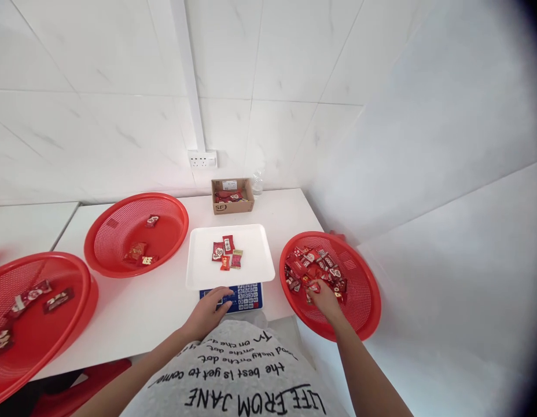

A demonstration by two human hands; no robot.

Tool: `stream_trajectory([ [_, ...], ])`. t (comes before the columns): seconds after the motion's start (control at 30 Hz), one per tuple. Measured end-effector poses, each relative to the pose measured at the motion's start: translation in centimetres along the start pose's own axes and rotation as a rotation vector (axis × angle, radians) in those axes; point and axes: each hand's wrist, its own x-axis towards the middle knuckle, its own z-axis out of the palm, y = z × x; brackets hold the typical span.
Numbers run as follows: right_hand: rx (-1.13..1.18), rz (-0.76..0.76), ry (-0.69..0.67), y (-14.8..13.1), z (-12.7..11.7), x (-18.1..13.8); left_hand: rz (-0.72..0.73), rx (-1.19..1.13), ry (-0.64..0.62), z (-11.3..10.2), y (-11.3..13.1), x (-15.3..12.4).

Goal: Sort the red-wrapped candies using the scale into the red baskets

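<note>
My left hand (209, 313) lies on the left part of a digital scale's blue keypad (246, 296), its fingers stretched out and holding nothing. On the scale's white tray (260, 255) lie several small wrapped snacks (228, 244), mostly red, one of them green and pink. My right hand (324, 300) reaches into the red mesh basket (366, 289) at the right, above a pile of red wrapped snacks (314, 263). Its fingers are closed on a small red wrapped snack (314, 287) at the near side of the pile; the fingertips are partly hidden.
A cardboard box (232, 206) with red packets stands behind the scale, beside a clear plastic item (258, 182). Two red baskets, one further back (116, 231) and one nearer (73, 336), hold a few packets at left. A power socket (202, 159) is on the tiled wall.
</note>
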Motion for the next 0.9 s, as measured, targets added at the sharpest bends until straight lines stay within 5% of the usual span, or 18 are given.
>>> stream_trajectory([
  [0.13,0.532,-0.034,-0.25,-7.3,2.1,-2.4,-0.082,-0.361,-0.086,-0.1,2.0,0.8],
  [0.33,0.707,-0.005,-0.6,-13.9,8.5,-6.5,-0.18,-0.793,-0.235,-0.5,4.4,1.3],
  [0.7,0.66,0.167,-0.619,-12.6,11.7,-5.8,-0.257,-0.732,-0.132,-1.6,1.0,1.7],
  [0.9,0.453,0.075,-0.724,-11.8,12.1,-5.1,-0.149,-0.574,-0.268,-2.4,0.8,1.8],
])
